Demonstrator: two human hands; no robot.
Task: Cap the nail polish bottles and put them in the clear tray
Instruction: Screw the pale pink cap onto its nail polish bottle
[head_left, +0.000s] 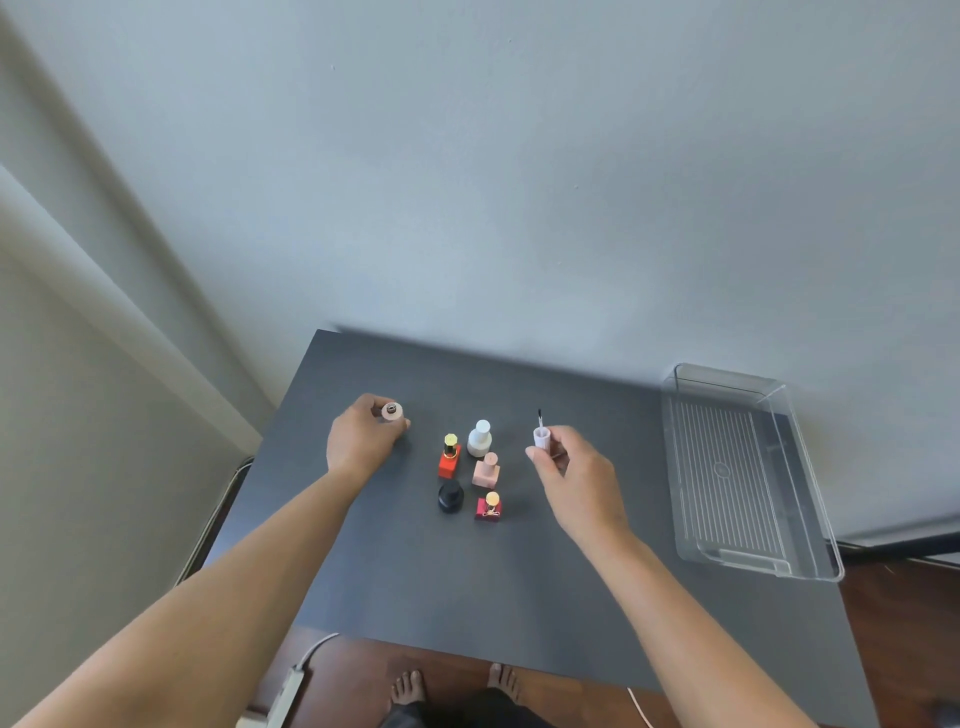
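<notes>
My left hand (363, 436) grips an uncapped pale pink nail polish bottle (392, 411) at the left of the dark table; its open neck points up. My right hand (571, 475) holds the matching pale cap with brush (541, 434), brush tip pointing up, right of the bottle group. Between my hands stand several capped bottles: a red one with a gold cap (449, 457), a white one (479, 439), a pink one (487, 470), a black one (450, 496) and a magenta one with a gold cap (489, 507). The clear tray (810, 499) lies empty at the table's right edge.
The dark table (467, 587) stands against a pale wall. A power strip with a cable (291, 686) lies on the wooden floor at the near left, and my bare feet (452, 686) show below the table's front edge.
</notes>
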